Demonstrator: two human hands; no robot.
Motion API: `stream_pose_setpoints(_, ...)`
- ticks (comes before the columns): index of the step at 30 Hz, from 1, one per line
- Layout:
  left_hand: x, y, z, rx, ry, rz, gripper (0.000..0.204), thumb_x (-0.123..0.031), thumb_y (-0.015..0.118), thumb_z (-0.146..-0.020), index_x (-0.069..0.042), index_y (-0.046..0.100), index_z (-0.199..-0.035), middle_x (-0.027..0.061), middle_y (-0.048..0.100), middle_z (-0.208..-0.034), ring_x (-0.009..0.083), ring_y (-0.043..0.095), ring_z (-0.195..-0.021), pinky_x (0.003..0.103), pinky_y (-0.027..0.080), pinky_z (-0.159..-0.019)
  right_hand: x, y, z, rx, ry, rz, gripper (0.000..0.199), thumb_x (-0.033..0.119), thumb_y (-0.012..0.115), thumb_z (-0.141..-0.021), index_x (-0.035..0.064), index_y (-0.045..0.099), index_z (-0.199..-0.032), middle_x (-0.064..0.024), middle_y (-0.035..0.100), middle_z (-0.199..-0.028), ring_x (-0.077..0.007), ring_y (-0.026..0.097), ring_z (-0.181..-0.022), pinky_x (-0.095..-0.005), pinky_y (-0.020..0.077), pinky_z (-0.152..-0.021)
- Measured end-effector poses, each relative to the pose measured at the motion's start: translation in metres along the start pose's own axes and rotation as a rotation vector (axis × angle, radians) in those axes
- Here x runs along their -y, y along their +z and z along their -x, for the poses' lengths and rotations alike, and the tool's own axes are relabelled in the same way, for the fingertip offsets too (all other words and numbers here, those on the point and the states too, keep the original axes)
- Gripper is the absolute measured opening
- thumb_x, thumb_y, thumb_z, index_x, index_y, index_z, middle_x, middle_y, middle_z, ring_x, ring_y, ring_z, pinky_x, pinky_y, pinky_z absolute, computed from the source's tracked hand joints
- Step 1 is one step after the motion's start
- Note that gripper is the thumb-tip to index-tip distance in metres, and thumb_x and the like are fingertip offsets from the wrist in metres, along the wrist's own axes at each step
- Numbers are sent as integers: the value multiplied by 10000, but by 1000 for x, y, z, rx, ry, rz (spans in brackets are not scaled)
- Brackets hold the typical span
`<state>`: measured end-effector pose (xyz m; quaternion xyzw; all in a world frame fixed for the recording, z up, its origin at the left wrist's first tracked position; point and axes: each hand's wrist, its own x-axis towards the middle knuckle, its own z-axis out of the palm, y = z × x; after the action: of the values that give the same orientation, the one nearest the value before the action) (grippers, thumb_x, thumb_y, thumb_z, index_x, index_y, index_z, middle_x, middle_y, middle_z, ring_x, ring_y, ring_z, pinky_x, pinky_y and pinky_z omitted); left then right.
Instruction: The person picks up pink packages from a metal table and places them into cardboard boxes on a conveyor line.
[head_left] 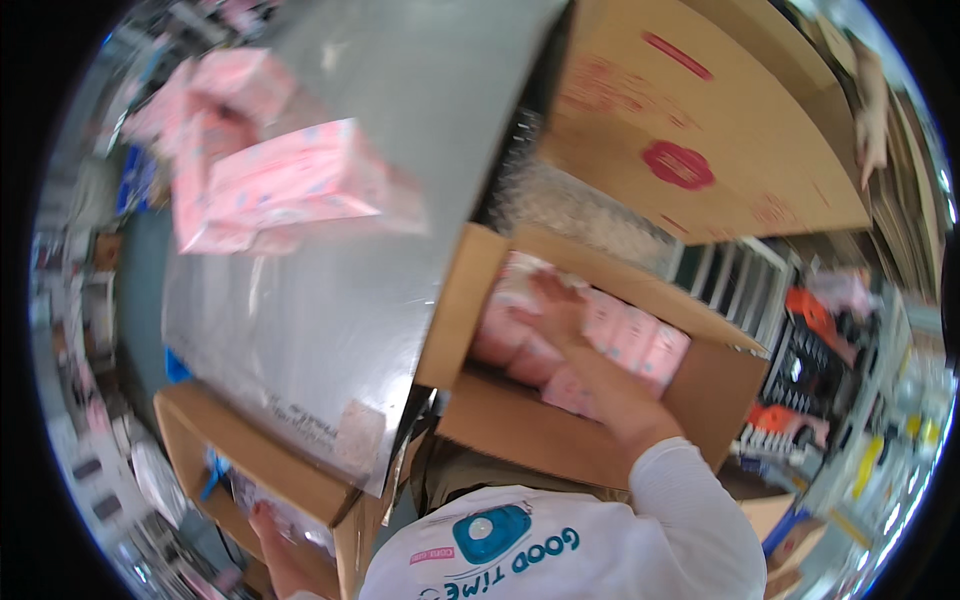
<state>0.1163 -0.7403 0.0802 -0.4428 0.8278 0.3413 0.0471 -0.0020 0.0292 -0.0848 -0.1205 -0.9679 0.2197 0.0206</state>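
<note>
My right hand (556, 312) reaches into an open cardboard carton (600, 432), its fingers spread over the pink packs inside. Several pale pink packs with a faint print (633, 335) stand in rows in that carton; part of its brown floor shows beside them. At the lower left my left hand (264, 522) dips into a smaller open carton (255, 440), beside crumpled clear plastic (290, 518). Its fingers are blurred, and whether they grip the plastic I cannot tell. On the metal table, a loose pile of similar pink packs (285, 180) lies at the far left.
The grey metal table (300, 330) separates the two cartons. Another large carton (700, 130) stands beyond the one at my right hand. Another person's hand (872, 150) shows by stacked cardboard at the far right. Orange and black crates (800, 370) sit at the right.
</note>
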Motion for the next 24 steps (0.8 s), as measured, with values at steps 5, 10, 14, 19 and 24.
stream_pose_setpoints(5,5,-104,12,-377,433,-213,75,-142,506,-839,-94,561,-823,13,523,-666,147,521,-602,294,433,-517,-32,15,-62,557,315,-110,707,628,468,-799,28,574,-1157,-243,594,-1101,-370,581,-1016,-441,451,-869)
stream_pose_setpoints(10,-223,25,113,17,264,832,221,-190,575,-890,-80,578,-1081,-5,602,-914,107,567,-792,265,476,-665,26,-1,-16,279,152,254,682,458,536,-840,39,364,-1349,-192,464,-1306,-341,462,-1195,-432,374,-983)
stream_pose_setpoints(14,-306,128,208,526,358,904,176,-157,604,-871,-65,614,-1021,48,650,-922,151,614,-836,311,503,-712,113,-92,18,417,6,-924,480,243,561,-897,47,404,-1307,-144,500,-1245,-249,498,-1147,-378,462,-868)
stream_pose_setpoints(19,-366,246,280,978,236,725,213,-200,567,-905,-64,617,-1061,14,632,-961,118,571,-877,269,456,-727,215,-179,5,673,337,-1686,319,222,544,-916,43,532,-1179,-70,580,-1113,-167,584,-961,-297,528,-705)
stream_pose_setpoints(24,-392,299,312,1031,227,719,431,-410,496,-926,-66,535,-1183,12,565,-1043,92,524,-864,265,439,-685,174,-199,-6,481,310,-1547,333,229,550,-911,32,529,-1178,-70,596,-1066,-155,592,-932,-282,531,-635)
